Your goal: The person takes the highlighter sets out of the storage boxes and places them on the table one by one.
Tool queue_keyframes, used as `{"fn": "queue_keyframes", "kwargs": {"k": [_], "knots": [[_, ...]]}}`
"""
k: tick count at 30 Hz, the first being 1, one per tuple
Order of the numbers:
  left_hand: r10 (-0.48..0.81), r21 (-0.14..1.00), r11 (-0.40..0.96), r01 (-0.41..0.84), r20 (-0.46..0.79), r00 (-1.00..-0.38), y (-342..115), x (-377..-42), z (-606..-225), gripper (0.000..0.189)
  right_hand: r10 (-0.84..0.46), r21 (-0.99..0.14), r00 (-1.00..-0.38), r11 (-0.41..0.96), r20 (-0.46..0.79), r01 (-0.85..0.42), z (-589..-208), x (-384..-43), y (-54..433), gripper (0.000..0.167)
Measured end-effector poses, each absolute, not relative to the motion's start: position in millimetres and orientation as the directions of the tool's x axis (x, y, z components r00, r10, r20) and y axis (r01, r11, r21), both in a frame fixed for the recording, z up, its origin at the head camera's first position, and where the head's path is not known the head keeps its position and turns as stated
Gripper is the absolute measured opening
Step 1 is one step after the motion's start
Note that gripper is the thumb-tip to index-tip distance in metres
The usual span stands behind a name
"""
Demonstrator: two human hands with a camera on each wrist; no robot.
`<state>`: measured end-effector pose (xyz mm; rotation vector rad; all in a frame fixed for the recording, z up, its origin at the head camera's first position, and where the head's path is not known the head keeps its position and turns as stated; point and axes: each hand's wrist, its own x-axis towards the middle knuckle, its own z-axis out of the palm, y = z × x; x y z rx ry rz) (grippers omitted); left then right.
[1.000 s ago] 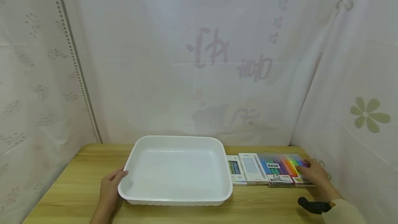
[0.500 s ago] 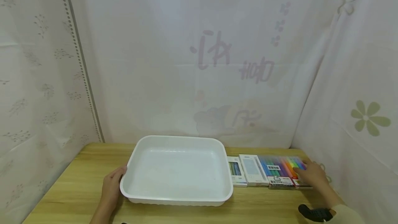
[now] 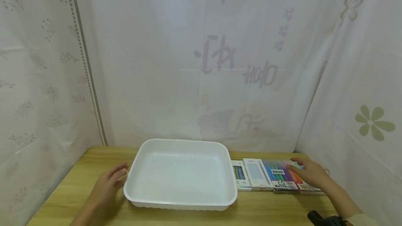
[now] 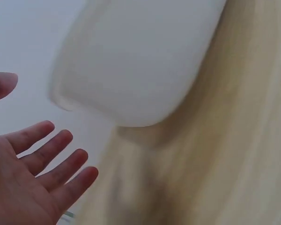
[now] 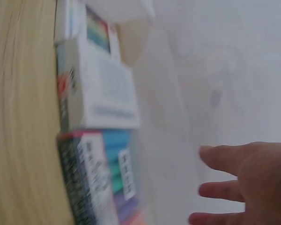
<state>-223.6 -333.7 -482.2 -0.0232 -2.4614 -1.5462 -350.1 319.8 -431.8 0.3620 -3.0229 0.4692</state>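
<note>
A large white rectangular tray (image 3: 180, 205) lies on the table. Beside its left rim is my left hand (image 3: 106, 186), fingers loosely extended; the left wrist view shows those fingers (image 4: 61, 145) spread and apart from the tray (image 4: 136, 61). My right hand (image 3: 311, 174) hovers over the right end of a row of flat packs, thumb and fingers parted, holding nothing. Under it lie two clear packs of coloured pens, the left one (image 3: 280, 177) in plain sight and the right one (image 3: 309, 187) partly covered by the hand.
Between the tray and the pen packs lie a white box (image 3: 258, 174) and a slim white box with a window showing coloured sticks (image 3: 241, 176). Light patterned curtains (image 3: 176, 79) enclose the wooden table (image 3: 267, 208) at the back and sides.
My left hand has let go of the tray's left rim and drawn slightly away. The right hand has risen off the pen packs and shifted a little left. The head view has tilted slightly.
</note>
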Motion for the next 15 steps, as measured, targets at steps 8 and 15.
{"fn": "queue_keyframes", "kwargs": {"k": [8, 15], "knots": [[-0.008, 0.664, 0.729, 0.168, 0.253, -0.968, -328, -221, -438, 0.057, -0.326, -0.290, -0.932, 0.887, 0.157, -0.359, -405, -327, 285, 0.060], [0.085, 0.456, 0.862, 0.222, 0.302, -0.949, -296, -229, -401, 0.066, -0.350, -0.221, -0.921, 0.897, 0.174, -0.382, -384, -319, 260, 0.067]]}}
